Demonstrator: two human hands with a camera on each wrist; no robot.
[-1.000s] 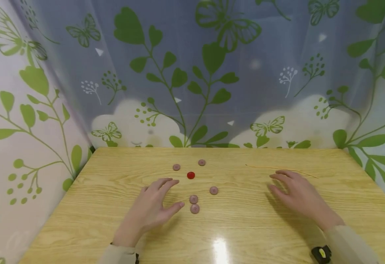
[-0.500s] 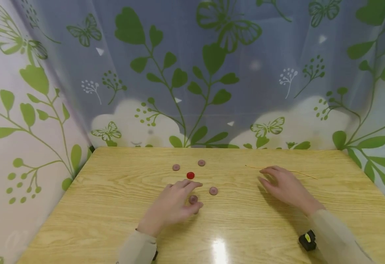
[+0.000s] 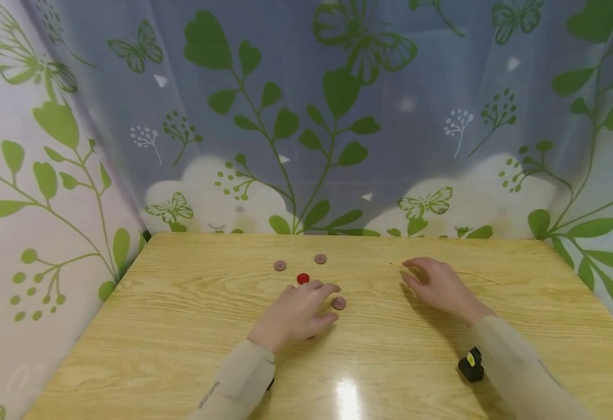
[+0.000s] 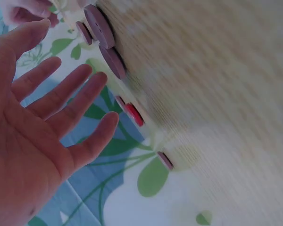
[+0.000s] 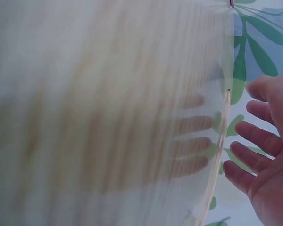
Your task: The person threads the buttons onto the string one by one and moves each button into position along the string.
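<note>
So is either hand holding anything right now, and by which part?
Nothing is held. The left hand hovers open-fingered over the pinkish buttons; the right hand is open over the thin string.

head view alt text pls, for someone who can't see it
A person's left hand hovers open over buttons on a wooden table, near a red button. The right hand, open, reaches for a thin thread.

Two mauve buttons (image 4: 106,42) under left hand (image 3: 296,312)
</note>
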